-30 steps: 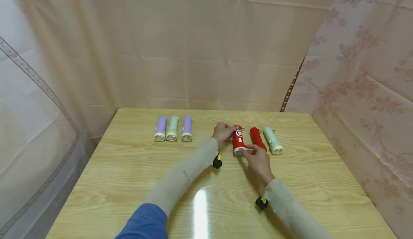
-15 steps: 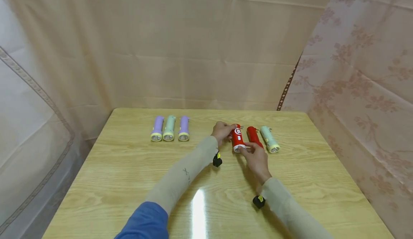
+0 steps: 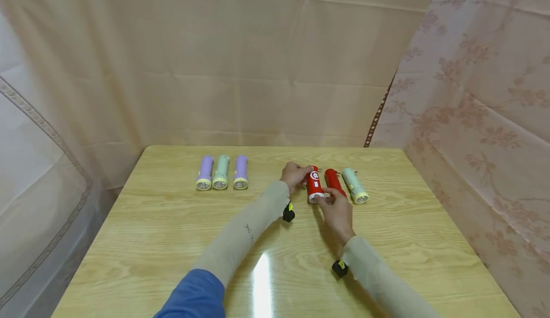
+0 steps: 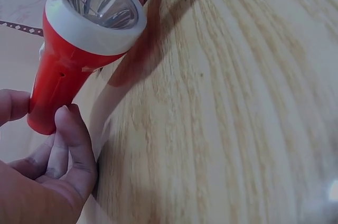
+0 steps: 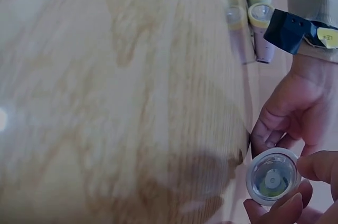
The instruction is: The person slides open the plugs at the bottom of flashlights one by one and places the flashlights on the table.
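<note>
Blue sleeve: a blue cloth sleeve [image 3: 195, 294] is seen nearest, below and left of the landmark, the red flashlight.
Right hand: the white rim, at the landmark's near end, is pinched between thumb and fingertips of the right hand [image 3: 337, 211]; the fingers are parted only by the rim's width.
Red flashlight: a red, tapered, plastic-looking flashlight with a white lens rim and white emblem [image 3: 315, 189] is held between both hands over the wooden table [image 3: 172, 241], lens toward the person; whether the tabletop is touched cannot be told.
Left hand: the landmark's narrow tail is pinched by the left hand [image 3: 293, 177], thumb and fingers closed to its thickness.
Handling: as a judgement, both ends are best moved together, with light, even pressure, so the body is not twisted; the lens should be left uncovered, and the neighbour to the right should not be nudged by the right knuckles.
Right neighbours: a second, plain red flashlight [image 3: 333, 180], partly hidden, is seen just right of the landmark, with a pale green, yellow-rimmed flashlight [image 3: 352, 183] beyond it.
Left row: well left of the landmark, a purple, yellow-rimmed flashlight [image 3: 206, 167], a green one [image 3: 221, 167] and another purple one [image 3: 241, 167] are laid side by side.
Containers: none is seen; the flashlights' insides are not shown.
Backdrop: beige curtain [image 3: 236, 69] is hung behind the landmark.
</note>
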### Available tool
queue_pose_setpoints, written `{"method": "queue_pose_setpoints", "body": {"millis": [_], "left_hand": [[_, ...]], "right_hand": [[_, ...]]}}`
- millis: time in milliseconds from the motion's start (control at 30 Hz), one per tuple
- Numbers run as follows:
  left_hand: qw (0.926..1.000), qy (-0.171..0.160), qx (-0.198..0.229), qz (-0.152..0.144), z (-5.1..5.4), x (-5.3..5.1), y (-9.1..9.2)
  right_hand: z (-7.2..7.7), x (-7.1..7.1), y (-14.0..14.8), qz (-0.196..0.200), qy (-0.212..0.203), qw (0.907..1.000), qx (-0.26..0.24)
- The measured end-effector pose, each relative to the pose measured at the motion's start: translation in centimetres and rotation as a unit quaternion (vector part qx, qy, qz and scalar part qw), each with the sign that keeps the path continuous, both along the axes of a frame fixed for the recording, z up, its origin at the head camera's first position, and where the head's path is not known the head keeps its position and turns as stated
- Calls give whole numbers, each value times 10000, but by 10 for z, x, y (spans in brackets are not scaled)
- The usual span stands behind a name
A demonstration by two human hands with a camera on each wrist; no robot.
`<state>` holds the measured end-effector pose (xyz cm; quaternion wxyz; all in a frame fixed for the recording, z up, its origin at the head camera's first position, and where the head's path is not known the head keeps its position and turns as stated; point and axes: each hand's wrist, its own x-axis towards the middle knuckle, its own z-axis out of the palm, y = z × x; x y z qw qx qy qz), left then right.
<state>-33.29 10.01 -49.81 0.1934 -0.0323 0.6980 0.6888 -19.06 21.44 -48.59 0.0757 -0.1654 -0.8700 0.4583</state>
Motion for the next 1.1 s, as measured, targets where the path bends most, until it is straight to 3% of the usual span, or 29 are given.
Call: {"method": "queue_pose_setpoints", "body": {"millis": [500,833,1100], "left_hand": [[9975,-62,-702,35,3,-5,6],[9942,41,-1076,45,8,-2,9],[9904,-66,-1379,24,11,1,11]], "right_hand": [[0,0,-1,136,259,9943,1029],[3,0,-2,210,422,9907,1275],[6,0,-1,241,381,9898,1350]]}}
